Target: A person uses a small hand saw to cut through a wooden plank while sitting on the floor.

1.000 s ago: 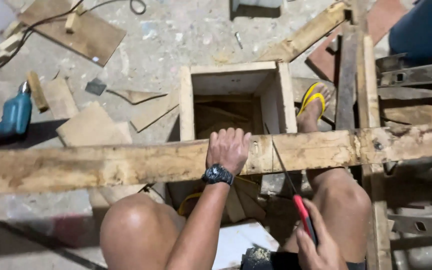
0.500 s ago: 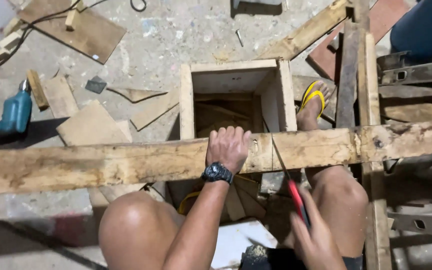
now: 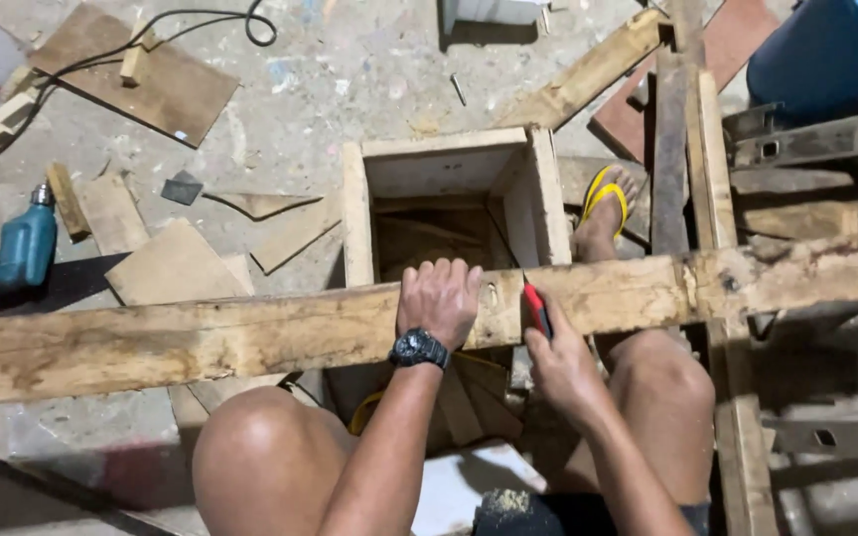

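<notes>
Item: plank [image 3: 250,337]. Long, rough, weathered timber lying crosswise over the person's knees and above an open wooden box [image 3: 449,189] on the floor. One end runs out of frame at the left; the other meets upright boards [image 3: 692,149] at the right.

Handling, as judged: stiff and fairly heavy for its length, unlikely to flex. The surface is coarse and splintery, so not slippery, though unkind to bare skin. Best held from above, palm flat on the broad face near the middle, where the weight is balanced over the knees.

Left hand [image 3: 439,298]: palm down on the top face of the plank, fingers spread and curled over its far edge, pressing rather than gripping round it. A dark watch [image 3: 419,349] sits on the wrist.

Right hand [image 3: 558,362]: closed round a red-handled tool [image 3: 538,310], its tip resting on the plank just beside the left hand.

Hard to make out: the tool's working end is thin and dark, possibly a blade or pencil; which cannot be told. What carries the plank's ends is not visible. The box interior is in shadow. A foot in a yellow sandal [image 3: 608,199] shows beyond the plank.

Nearby: a teal drill [image 3: 17,253] at the left and offcuts [image 3: 171,268] on the floor, and a blue drum [image 3: 826,50], cut off at top right.
</notes>
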